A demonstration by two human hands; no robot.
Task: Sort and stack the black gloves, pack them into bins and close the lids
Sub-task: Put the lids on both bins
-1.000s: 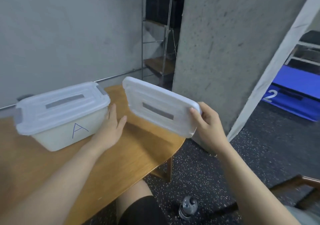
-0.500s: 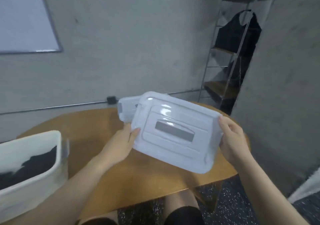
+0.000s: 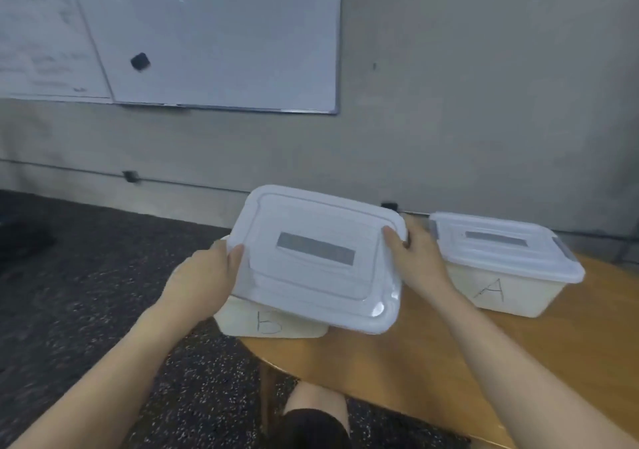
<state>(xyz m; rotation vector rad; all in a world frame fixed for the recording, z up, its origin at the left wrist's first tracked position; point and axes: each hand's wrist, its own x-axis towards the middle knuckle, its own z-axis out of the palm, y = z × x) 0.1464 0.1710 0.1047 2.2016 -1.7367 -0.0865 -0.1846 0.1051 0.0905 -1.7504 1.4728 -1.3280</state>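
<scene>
Both forearms reach forward, left hand (image 3: pixel 204 281) and right hand (image 3: pixel 415 258) gripping opposite edges, thumbs on top.

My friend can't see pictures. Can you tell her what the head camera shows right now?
Two hands, left hand and right hand, hold a white lid by its ends, tilted above the bin marked B at the edge of a wooden table. To the right stands the bin marked A, lid already on; a whiteboard hangs behind.

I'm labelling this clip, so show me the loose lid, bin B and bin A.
loose lid (image 3: pixel 316 253): head view, on its grey centre strip.
bin B (image 3: pixel 268 324): head view, front wall at the letter B.
bin A (image 3: pixel 489 291): head view, front wall at the letter A.
</scene>
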